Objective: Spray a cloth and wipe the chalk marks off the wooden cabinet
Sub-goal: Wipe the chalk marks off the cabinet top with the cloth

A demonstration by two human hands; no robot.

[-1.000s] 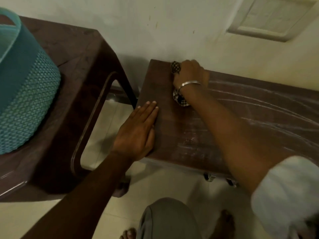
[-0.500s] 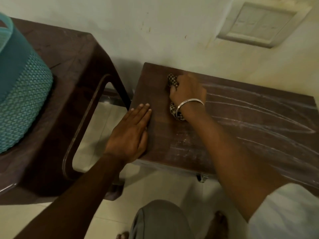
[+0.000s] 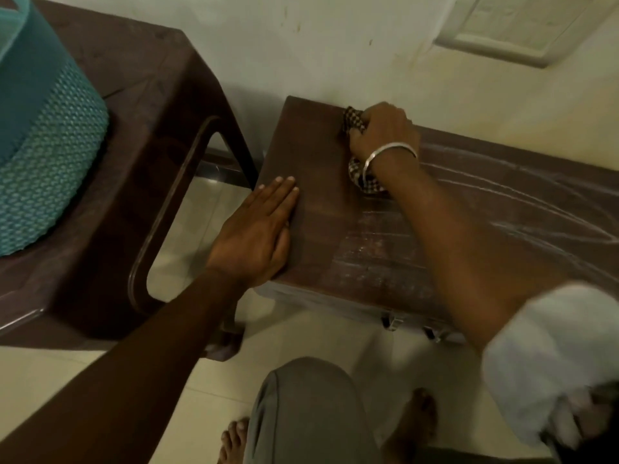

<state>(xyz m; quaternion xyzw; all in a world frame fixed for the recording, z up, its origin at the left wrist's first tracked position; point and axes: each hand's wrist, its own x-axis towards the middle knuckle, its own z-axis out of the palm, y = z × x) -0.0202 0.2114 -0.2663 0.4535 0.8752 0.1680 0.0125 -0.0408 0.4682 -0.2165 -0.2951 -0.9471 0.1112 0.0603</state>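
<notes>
Nearest me, the person's knee point(image 3: 301, 413) is bent over the tiled floor. Just beyond it the left hand point(image 3: 258, 236) lies flat on the near left corner of the cabinet point(image 3: 315, 155), fingers straight and together. It holds nothing and only steadies the top, and it has not shifted. Past it, a pale smeared patch point(image 3: 371, 259) shows where chalk has been rubbed thin. Farther on, the right hand point(image 3: 382, 132) grips the bunched checked cloth point(image 3: 354, 120), fingers curled tight round it. It has pushed the cloth back out to the far edge by the wall, from a spot nearer the middle a moment ago. I judge the wiping is mid-stroke, working the left end. Long chalk marks point(image 3: 522, 202) to the right remain, so much is left. Off left, a teal basket point(image 3: 43, 155) sits on a brown bench point(image 3: 160, 95).
</notes>
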